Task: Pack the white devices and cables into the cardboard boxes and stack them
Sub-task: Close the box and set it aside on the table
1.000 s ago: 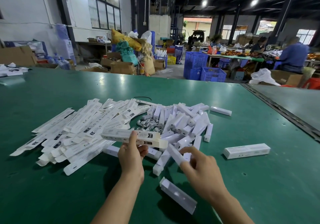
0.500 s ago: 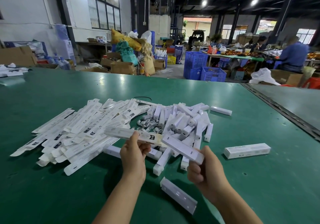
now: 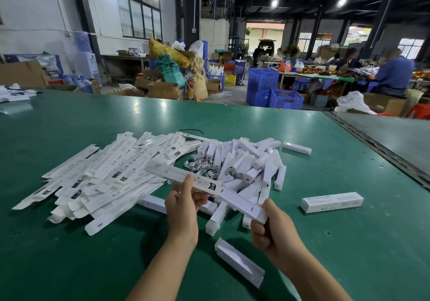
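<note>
— White cardboard box (image 3: 162, 172), long and narrow with black print: where is it?
— Centre of the frame, lifted above the green table (image 3: 349, 265). The left hand (image 3: 183, 207) grips it near its right end, thumb on top.
— And the right hand (image 3: 270, 228)?
— Curled round the near end of a white rectangular device (image 3: 242, 204), whose other end meets the box's right end.
— The rest of the stock?
— Flat white box sleeves (image 3: 104, 177) are piled centre left, and a heap of white devices (image 3: 244, 163) lies behind the hands, with coiled white cables (image 3: 197, 168) between the two piles. A closed white box (image 3: 331, 202) lies at right, and a loose white device (image 3: 239, 262) at bottom centre.
</note>
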A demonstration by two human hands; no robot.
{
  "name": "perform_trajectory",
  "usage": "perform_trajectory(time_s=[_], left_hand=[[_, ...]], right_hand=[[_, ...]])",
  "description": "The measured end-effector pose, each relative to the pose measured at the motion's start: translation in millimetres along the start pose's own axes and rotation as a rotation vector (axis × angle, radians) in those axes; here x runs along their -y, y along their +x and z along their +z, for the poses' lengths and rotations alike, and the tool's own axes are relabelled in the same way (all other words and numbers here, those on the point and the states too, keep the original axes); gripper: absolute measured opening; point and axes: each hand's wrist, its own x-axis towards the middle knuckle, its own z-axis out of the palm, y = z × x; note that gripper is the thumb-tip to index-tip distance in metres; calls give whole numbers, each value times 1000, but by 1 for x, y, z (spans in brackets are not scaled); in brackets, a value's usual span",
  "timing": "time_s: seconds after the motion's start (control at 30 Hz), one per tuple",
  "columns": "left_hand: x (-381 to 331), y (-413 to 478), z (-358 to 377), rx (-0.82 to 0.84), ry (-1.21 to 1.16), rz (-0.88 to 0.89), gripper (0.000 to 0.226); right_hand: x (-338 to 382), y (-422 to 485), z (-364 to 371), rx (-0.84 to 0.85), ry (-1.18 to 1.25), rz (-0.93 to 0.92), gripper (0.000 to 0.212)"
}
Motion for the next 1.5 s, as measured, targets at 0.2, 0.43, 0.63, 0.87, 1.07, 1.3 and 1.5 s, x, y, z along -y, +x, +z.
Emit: perform_trajectory(time_s=[0.2,0.43,0.63,0.87,1.07,1.3,1.5], left_hand=[[2,-2,1,22,44,27,23],[8,-7,2,152,123,4,23],[13,-14,7,210,153,8,24],[10,-9,5,73,63,-7,24],[13,-9,5,118,108,-6,27],[10,-5,4,208,87,-111,26],[14,-13,7,382,125,-163,36]], right_hand=[[0,0,1,-20,-20,-3,23],[1,-3,3,-77,-55,-40,60],[-4,-1,4,-235,-126,-173,57],[-6,-1,9,-167,-88,-305,25],[-7,-7,11,-39,-220,-356,31],[-3,-13,13,248,-321,-265,55],[-2,-15,19,359,-403,-266,36]])
